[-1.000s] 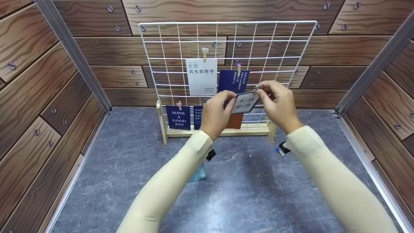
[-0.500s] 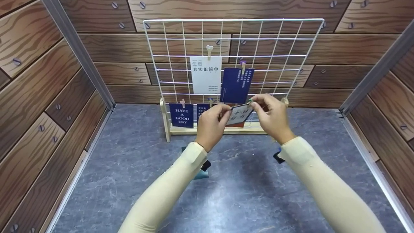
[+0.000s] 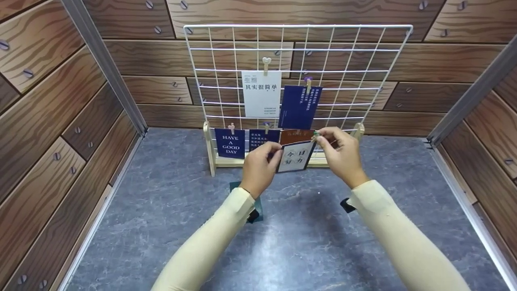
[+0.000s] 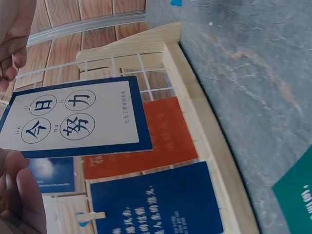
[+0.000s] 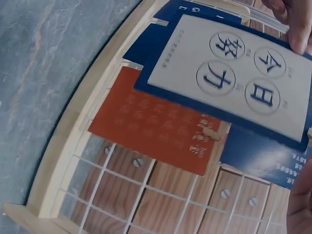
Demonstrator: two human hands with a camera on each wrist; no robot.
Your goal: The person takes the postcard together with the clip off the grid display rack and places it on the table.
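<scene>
A white card with a dark blue border and circled Chinese characters (image 3: 296, 158) hangs between my two hands, in front of the wire grid rack (image 3: 335, 60). My left hand (image 3: 258, 169) pinches its upper left corner between thumb and fingers. At the upper right corner, my right hand (image 3: 342, 155) pinches a small wooden clothespin with a green top (image 3: 316, 136). Behind the held card, an orange-brown card (image 5: 146, 117) hangs low on the grid and is partly covered by it. Next to that one is a dark blue card with white writing (image 4: 156, 200), clipped on.
Higher on the grid hang a white card (image 3: 260, 99) and a blue card (image 3: 299, 107). A "HAVE A GOOD DAY" card (image 3: 230, 144) is clipped low at left. The rack has a wooden base (image 3: 226, 162). A green card (image 4: 297, 195) lies on the grey table.
Both hands have come lower and nearer with the card, from in front of the grid's middle to its lower part. The card now faces the head camera more squarely. The head view has shifted slightly.
</scene>
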